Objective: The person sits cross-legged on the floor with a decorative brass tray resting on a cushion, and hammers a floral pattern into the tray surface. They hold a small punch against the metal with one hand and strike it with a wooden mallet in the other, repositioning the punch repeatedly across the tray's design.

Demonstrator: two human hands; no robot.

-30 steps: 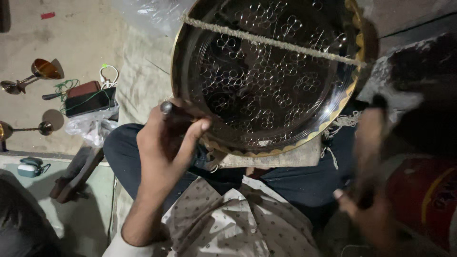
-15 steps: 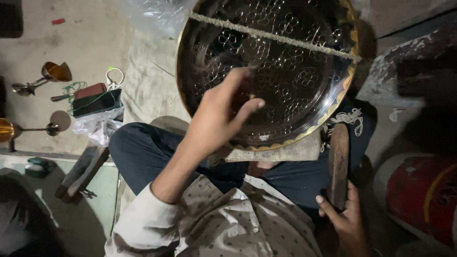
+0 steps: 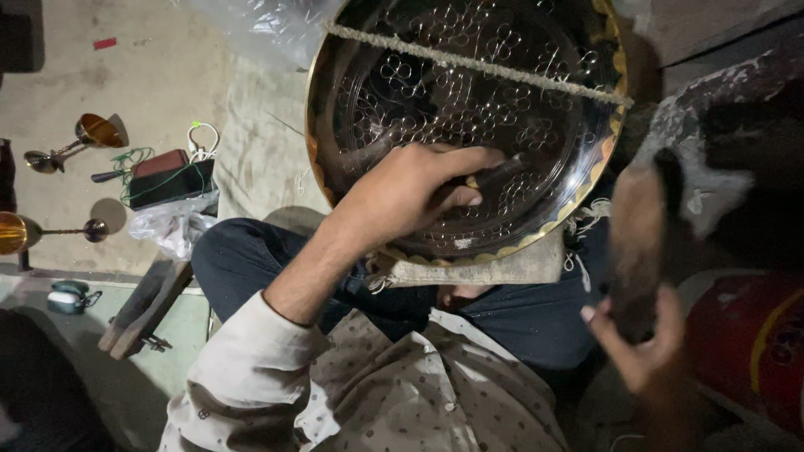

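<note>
The right hand point(image 3: 641, 351) gripped a blurred wooden mallet point(image 3: 641, 234), raised upright beside the lap. The left hand point(image 3: 402, 197) reached forward, fingers clenched around a dark punch point(image 3: 496, 176) against the engraved metal tray point(image 3: 469, 117), whose top edge was cut off.

tray point(image 3: 536, 75) on lap, goblets point(image 3: 79, 138) left

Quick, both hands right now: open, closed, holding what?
Left hand: closed around a dark punch tool, its tip against the engraved metal tray.
Right hand: closed on the handle of a wooden mallet, raised beside the tray.
</note>
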